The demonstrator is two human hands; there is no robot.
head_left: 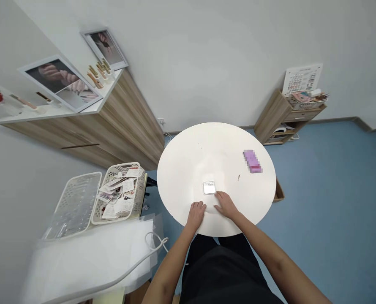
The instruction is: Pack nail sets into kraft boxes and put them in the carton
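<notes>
white round tbl | blue floor | l hand, r hand open, empty

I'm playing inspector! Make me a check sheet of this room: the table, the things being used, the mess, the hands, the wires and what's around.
Surface: round white table, a dark speck on it.
Job's things: small silver-edged square just past the right hand, exact kind unclear; blurred pink box farther off.
Clutter: basket of cards left of the table, clear tray beside it.
Hands: left hand and right hand rest open on the table, holding nothing.
Cables: white cable lying across a white sheet.
Surroundings: wooden cabinet with pictures on top, small wooden shelf, blue floor.
</notes>
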